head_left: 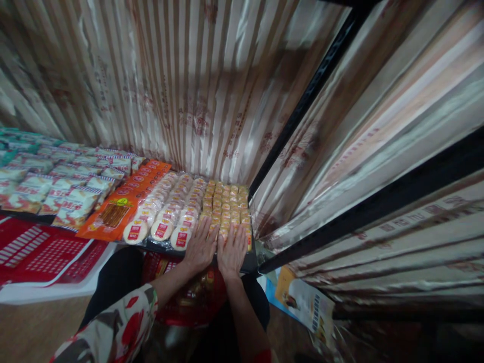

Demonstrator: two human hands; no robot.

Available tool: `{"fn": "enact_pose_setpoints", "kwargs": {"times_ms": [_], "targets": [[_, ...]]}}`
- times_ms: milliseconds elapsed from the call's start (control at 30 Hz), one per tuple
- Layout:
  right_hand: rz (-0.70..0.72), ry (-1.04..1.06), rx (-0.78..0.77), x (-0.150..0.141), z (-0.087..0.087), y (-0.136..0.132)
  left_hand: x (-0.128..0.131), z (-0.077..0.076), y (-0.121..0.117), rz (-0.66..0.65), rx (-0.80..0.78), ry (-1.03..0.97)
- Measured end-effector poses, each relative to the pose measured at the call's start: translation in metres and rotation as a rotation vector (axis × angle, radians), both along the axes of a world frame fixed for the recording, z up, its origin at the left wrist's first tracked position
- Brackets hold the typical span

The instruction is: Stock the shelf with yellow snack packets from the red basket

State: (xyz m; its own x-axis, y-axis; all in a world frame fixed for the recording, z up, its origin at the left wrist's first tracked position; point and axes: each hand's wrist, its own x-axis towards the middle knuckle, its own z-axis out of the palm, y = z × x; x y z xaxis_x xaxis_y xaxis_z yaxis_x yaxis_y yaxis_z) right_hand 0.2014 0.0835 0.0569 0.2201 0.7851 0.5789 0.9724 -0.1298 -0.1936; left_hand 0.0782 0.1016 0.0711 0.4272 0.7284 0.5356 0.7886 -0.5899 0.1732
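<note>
Rows of small gold-wrapped snacks (227,199) fill the right end of a dark shelf (247,262). My left hand (201,245) lies flat over the front of these rows, fingers stretched forward, beside the round white packaged cakes (181,237). My right hand (231,252) rests next to it on the same gold snacks, its fingers also extended and pointing away from me. Both palms face down, and neither hand grips anything. The snacks under the hands are partly hidden.
An orange snack packet (113,214) and rows of white packets (71,201) lie to the left. Red baskets (60,252) stand below, one between my knees. Black shelf posts (302,111) and striped wrapped sheeting (189,75) enclose the back and right. A printed bag (302,300) lies low right.
</note>
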Motion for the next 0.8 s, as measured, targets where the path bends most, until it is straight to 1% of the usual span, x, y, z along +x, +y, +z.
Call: {"fn": "enact_pose_setpoints", "kwargs": {"times_ms": [100,233,300,433,500,667,733,800], "targets": [[-0.030,0.023,0.033,0.008,0.005,0.004,0.001,0.004,0.000,0.023,-0.011,-0.019],[-0.075,0.054,-0.015,0.017,0.010,0.012,0.007,0.005,0.004,0.047,0.006,-0.035],[-0.069,0.052,-0.038,0.018,0.008,0.015,0.010,0.003,0.007,0.039,0.018,-0.033],[-0.061,0.054,-0.031,0.019,0.002,0.018,0.014,-0.003,0.011,-0.002,0.032,-0.030],[-0.064,0.051,-0.033,0.019,0.000,0.017,0.013,-0.003,0.011,-0.016,0.037,-0.034],[-0.051,0.009,-0.020,0.022,0.005,0.015,0.012,0.006,0.012,0.017,0.014,-0.057],[-0.020,-0.024,-0.017,0.022,0.009,0.015,0.012,0.010,0.017,0.043,0.005,-0.094],[0.009,-0.054,-0.023,0.021,0.010,0.016,0.013,0.013,0.028,0.082,0.007,-0.155]]}}
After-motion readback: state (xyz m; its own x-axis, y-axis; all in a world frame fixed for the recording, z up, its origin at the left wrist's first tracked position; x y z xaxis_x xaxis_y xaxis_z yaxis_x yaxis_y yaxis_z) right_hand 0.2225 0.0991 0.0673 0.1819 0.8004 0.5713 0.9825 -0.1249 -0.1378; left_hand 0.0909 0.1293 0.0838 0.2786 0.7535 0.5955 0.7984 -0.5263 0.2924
